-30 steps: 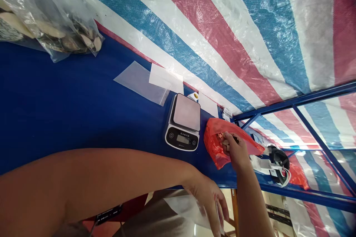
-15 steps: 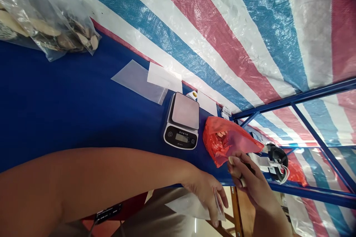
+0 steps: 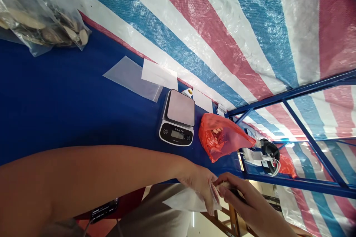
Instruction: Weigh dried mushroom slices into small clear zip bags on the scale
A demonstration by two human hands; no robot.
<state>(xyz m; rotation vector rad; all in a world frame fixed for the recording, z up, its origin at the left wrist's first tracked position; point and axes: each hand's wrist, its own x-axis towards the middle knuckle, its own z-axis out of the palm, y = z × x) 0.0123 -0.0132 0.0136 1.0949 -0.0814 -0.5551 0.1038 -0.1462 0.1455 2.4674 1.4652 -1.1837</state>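
Observation:
My left hand (image 3: 201, 185) is closed on a clear plastic bag (image 3: 182, 200), holding it below the table's front edge with its opening toward the right. Close by, my right hand (image 3: 236, 192) pinches a small pale piece (image 3: 224, 185) at the mouth of the bag. Something dark shows in the right palm, too hidden to name. Behind the hands, an open red plastic bag (image 3: 236, 137) holds pale pieces. To its left stands a digital kitchen scale (image 3: 181, 109) with a bare platform.
A flat zip bag (image 3: 130, 77) and white paper sheets (image 3: 167, 72) lie behind the scale, near a small roll (image 3: 189, 92). A large clear bag of slices (image 3: 52, 31) sits far left. Blue frame bars (image 3: 311, 140), cables and a black round object (image 3: 270, 151) are at right.
My right hand has moved from the red bag down and left to the mouth of the clear bag. The left hand keeps hold of its bag. The view has shifted slightly.

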